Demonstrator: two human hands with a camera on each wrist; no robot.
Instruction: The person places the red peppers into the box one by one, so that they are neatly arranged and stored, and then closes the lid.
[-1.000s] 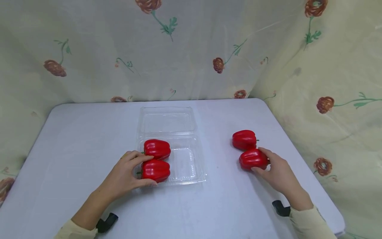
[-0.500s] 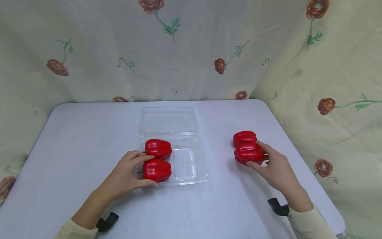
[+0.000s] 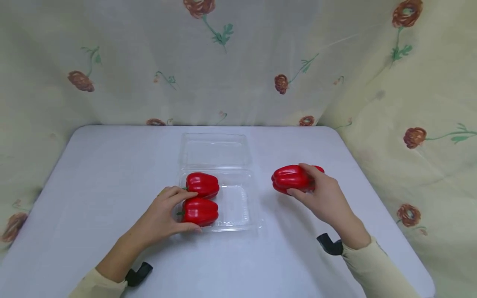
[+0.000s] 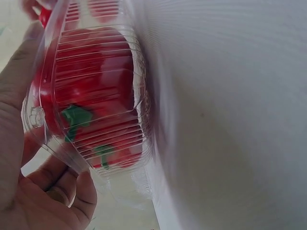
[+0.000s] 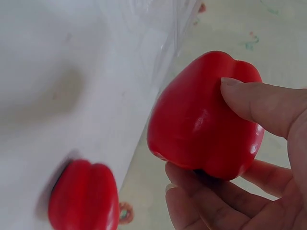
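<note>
In the head view, a clear plastic clamshell container (image 3: pixel 234 225) lies with its lid (image 3: pixel 216 150) folded back. Two red bell peppers, a back one (image 3: pixel 202 184) and a front one (image 3: pixel 200 212), lie side by side in its left part, green stems leftward. My left hand (image 3: pixel 162 215) holds the container's front left corner, thumb along the near rim, index finger over the front pepper. To the right, my right hand (image 3: pixel 328 196) grips a third red bell pepper (image 3: pixel 290 179) above the table. Another red bell pepper (image 5: pixel 84 196) lies on the table, mostly hidden behind that hand in the head view.
The container's right part shows bare plastic (image 3: pixel 232 203). A white table (image 3: pixel 123 161) with rounded corners carries everything. Flower-printed cloth (image 3: pixel 238 70) hangs behind it and along the right side. A black strap piece (image 3: pixel 329 244) sticks out at the right wrist.
My right hand has lifted its bell pepper off the table and carried it left and slightly back, now covering most of the other pepper. The left hand stays at the container.
</note>
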